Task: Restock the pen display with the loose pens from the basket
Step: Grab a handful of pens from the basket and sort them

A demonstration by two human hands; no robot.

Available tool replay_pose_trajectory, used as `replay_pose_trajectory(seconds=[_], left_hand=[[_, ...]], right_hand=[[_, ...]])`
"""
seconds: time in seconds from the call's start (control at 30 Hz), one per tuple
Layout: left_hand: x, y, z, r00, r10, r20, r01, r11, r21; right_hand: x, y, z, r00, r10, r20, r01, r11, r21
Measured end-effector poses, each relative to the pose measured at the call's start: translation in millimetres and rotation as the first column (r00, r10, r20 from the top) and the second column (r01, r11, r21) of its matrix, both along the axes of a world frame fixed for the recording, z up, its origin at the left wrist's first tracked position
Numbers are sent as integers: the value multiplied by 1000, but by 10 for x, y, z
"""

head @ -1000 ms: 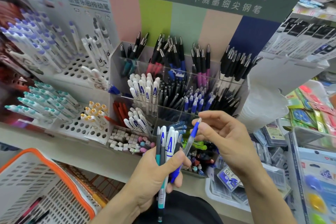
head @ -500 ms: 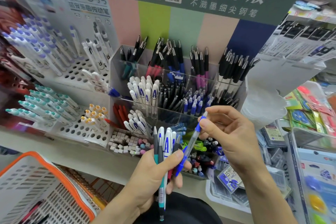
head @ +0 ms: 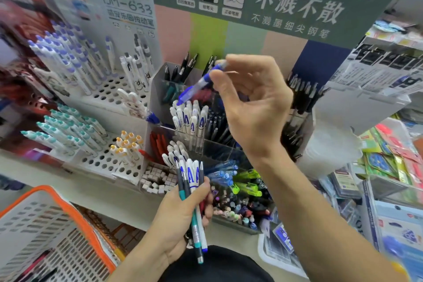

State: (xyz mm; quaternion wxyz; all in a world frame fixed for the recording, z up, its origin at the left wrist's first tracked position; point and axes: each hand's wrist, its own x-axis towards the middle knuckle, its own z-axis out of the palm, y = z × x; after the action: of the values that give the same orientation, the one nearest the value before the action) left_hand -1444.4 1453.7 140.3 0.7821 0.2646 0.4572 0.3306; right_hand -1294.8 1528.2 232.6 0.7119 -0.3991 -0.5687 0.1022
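The right hand (head: pixel 249 107) pinches a blue pen (head: pixel 201 82) near its top end, tip slanting down toward the clear pen display (head: pixel 158 89), above the white pens. The left hand (head: pixel 183 210) grips a bundle of pens (head: pixel 192 192) upright near the basket (head: pixel 75 208). The pen looks light, stiff and smooth, probably slippery; a pinch nearer mid-barrel would likely steer it better.

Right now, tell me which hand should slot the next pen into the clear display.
Right hand: it already pinches the blue translucent pen above the clear compartments. The left hand is low, holding the bundle of pens.
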Motion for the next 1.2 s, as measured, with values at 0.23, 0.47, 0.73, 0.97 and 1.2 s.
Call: replay_pose_trajectory(seconds=[0.23,0.47,0.73,0.97,1.2], left_hand=[[-192,36,101,996,78,40,-79,997,17],[-346,18,156,993,100,57,-102,995,23],[-380,59,174,964,89,250,-88,996,-14],[-366,72,119,975,30,222,-43,998,53],[-271,38,139,982,-136,134,117,984,136]], right_hand=[[-414,725,-57,820,139,556,11,966,-259],[-543,802,-79,442,247,862,217,904,-370],[-436,445,-101,528,257,810,39,945,-325],[-129,-340,-315,794,421,439,-60,772,-632],[-25,-692,-539,931,299,207,-32,634,-773]])
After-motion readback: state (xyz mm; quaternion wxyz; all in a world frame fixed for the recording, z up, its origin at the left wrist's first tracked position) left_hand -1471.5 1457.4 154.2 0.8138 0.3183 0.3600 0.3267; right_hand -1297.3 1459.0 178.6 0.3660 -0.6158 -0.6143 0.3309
